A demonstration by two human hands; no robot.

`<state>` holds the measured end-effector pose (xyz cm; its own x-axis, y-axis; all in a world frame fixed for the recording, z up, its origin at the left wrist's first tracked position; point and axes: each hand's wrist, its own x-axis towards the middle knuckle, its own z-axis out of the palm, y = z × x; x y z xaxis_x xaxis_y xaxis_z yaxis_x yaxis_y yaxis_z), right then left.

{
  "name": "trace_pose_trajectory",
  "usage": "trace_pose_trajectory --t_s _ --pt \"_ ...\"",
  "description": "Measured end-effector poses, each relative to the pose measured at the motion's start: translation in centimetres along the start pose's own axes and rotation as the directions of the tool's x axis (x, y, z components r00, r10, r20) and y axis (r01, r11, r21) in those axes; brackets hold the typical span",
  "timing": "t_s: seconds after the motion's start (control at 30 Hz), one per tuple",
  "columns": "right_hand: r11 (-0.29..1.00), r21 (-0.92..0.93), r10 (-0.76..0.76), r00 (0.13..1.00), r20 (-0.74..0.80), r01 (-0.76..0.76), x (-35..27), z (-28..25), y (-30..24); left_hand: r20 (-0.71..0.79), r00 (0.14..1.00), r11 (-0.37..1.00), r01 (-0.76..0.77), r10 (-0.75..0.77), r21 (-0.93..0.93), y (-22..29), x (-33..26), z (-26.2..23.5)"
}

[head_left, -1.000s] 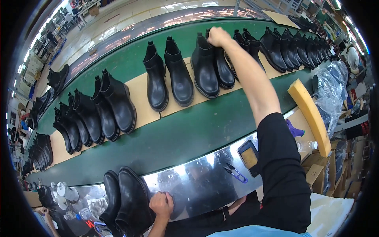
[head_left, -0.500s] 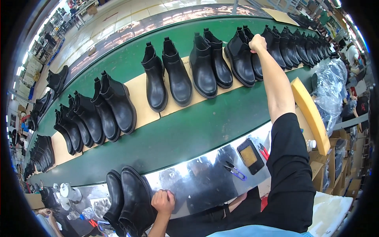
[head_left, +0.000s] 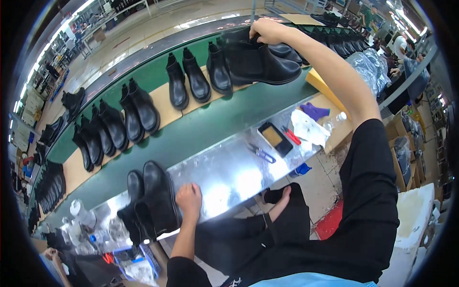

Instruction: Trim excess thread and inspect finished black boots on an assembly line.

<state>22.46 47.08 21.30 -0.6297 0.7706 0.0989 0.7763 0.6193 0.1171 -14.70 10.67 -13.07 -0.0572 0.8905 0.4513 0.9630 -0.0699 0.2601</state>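
Observation:
My right hand [head_left: 268, 31] is closed on the top of a black ankle boot [head_left: 277, 69], which hangs tilted over the green conveyor belt [head_left: 215, 117] with its toe to the right. Part of it is blurred, and I cannot tell whether a second boot is in the same grip. By the metal ledge [head_left: 215, 186], my left hand [head_left: 188, 197] is curled into a fist, with nothing visible in it. Just left of that fist, a pair of black boots [head_left: 155, 191] lies with the toes on the ledge's belt side.
More black boots [head_left: 177, 83] stand along cardboard sheets [head_left: 166, 122] on the belt. On the ledge lie purple thread snips [head_left: 262, 153], a dark phone-like device [head_left: 275, 138], a red-handled tool [head_left: 291, 136], a white cloth [head_left: 308, 128] and a purple glove [head_left: 315, 111]. White bottles [head_left: 82, 213] stand far left.
My right hand has lifted a boot off the row and drawn it left. The view has shifted to the right. My left hand remains a fist beside the pair on the ledge.

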Motion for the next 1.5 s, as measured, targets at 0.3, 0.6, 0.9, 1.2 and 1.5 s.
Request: trace_pose_trajectory --t_s 0.3,0.6,0.9,1.2,1.5 --pt "0.838 0.034 -0.546 0.836 0.061 0.545 -6.4 0.9 -18.5 0.176 0.847 0.82 0.531 -0.502 -0.214 4.7 -1.6 -3.5" --pt "0.595 -0.117 -0.803 0.593 -0.06 0.795 -12.1 8.4 -30.2 0.118 0.975 0.803 0.222 -0.188 -0.553 8.0 -7.6 -4.2" --pt "0.477 0.858 0.204 0.926 -0.318 0.19 -16.7 12.9 -26.6 0.056 0.982 0.908 0.188 -0.18 -0.374 6.2 -9.0 -3.8" --pt "0.85 0.455 0.462 0.79 -0.404 -0.264 -25.4 28.9 -27.7 -0.056 0.96 0.928 0.248 -0.273 -0.278 7.4 -8.3 -2.2" --pt "0.808 0.398 0.578 0.716 -0.391 -0.435 -25.5 29.7 -28.0 0.001 0.979 0.888 0.186 -0.205 -0.42 4.1 -7.9 -5.5"
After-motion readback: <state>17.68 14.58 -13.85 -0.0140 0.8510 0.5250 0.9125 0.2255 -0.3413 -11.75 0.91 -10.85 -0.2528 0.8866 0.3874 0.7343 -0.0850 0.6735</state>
